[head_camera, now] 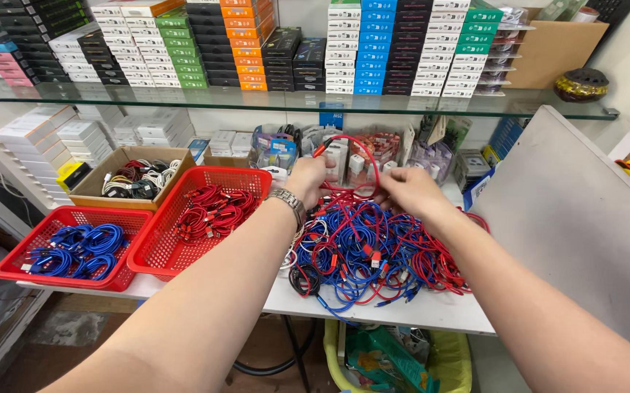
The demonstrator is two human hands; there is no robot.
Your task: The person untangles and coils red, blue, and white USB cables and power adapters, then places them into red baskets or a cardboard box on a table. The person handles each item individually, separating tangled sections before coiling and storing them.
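Note:
A tangled heap of blue and red cables (373, 251) lies on the white table (431, 311). Above its far side, my left hand (307, 178) and my right hand (409, 191) hold a single red cable (362, 149) that arches in a loop between them. A metal watch band sits on my left wrist. To the left stand a red basket (156, 251) with coiled red cables and another red basket (13, 262) with coiled blue cables.
A cardboard box (85, 191) of mixed black, white and red cables stands behind the baskets. Small packaged goods (286, 149) line the back. A glass shelf (293, 102) above carries stacked coloured boxes. A grey board (584, 218) leans at right. A yellow bin (402, 360) sits under the table.

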